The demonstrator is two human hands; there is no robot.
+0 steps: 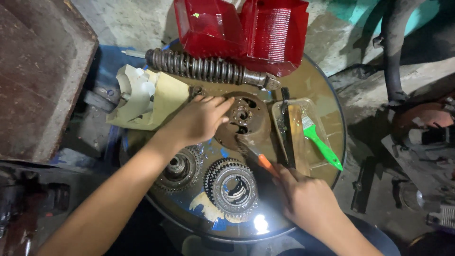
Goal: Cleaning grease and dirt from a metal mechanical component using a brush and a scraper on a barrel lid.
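Atop drum lid [327, 102], rusty disc [244, 118] is being pinned by L hand [196, 121] w/ fingers spread, brush [258, 159], gripped in R hand [308, 199], being angled up-left onto it.

Stained concrete floor [132, 19], dim workshop light

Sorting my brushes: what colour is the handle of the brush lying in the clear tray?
Bright green, seen in the head view: the paintbrush lies in the tray.

Dim workshop light; a bright glare spot sat on the wet drum top [259, 223]. Corners fell dark, edges bowed slightly, focus stayed fairly sharp.
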